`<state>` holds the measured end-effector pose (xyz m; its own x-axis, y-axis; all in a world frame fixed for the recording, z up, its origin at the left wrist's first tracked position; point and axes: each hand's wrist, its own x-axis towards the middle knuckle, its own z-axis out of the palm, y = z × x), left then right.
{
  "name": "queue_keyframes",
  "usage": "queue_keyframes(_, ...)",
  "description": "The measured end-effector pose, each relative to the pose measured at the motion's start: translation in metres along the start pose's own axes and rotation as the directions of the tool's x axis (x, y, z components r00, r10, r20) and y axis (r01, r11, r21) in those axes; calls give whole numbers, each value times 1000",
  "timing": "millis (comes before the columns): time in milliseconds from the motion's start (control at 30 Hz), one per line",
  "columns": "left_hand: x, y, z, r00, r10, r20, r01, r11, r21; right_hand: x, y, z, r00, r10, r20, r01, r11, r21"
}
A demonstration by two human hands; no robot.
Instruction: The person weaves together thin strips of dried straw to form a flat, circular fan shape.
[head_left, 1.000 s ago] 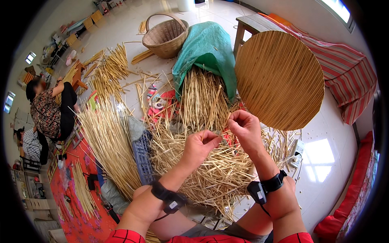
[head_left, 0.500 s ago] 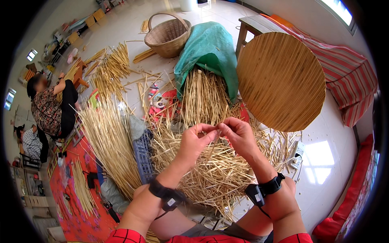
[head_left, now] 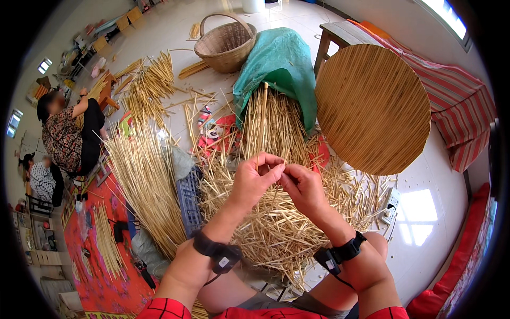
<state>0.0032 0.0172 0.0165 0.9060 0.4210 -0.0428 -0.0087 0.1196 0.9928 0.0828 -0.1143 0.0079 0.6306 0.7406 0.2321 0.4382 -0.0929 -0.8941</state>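
Note:
My left hand [head_left: 255,179] and my right hand [head_left: 300,189] meet above the loose pile of short straw pieces [head_left: 273,234], fingertips closed in pinches on a thin straw stalk [head_left: 274,192]; the grip is partly hidden by my fingers. Behind them, long stalks [head_left: 268,119] spill from the mouth of a green woven sack [head_left: 279,56]. To the left, a bundle of long pale straws [head_left: 141,186] lies beside a blue plastic crate [head_left: 187,199]. A red printed cloth [head_left: 217,133] shows under scattered pieces.
A wicker basket [head_left: 223,48], a wooden bench [head_left: 345,33], a round slatted board [head_left: 372,109], a striped cloth [head_left: 459,122] and a power strip [head_left: 392,204] surround the pile. Two co-workers [head_left: 69,138] [head_left: 43,181] sit at the left near a red mat [head_left: 95,228].
Both hands have drawn together at the centre. My left hand rose slightly; my right hand moved down and to the left until the fingertips met.

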Motion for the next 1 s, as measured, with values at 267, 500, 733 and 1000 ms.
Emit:
queue_keyframes(267,6,10,-12,989,-28,-145,-4,976,-216,25,-12,-49,916,197,-350,48,811,582)
queue_keyframes(500,1,11,-3,996,-64,-69,55,991,-123,10,-11,-24,983,177,37,-181,959,219)
queue_keyframes(733,1,-7,-4,998,-41,-43,39,998,-55,4,-4,0,993,-111,-39,104,982,-158)
queue_keyframes(1000,2,-4,-6,988,-66,-138,44,987,-156,-1,-7,9,997,0,-74,-6,997,-79)
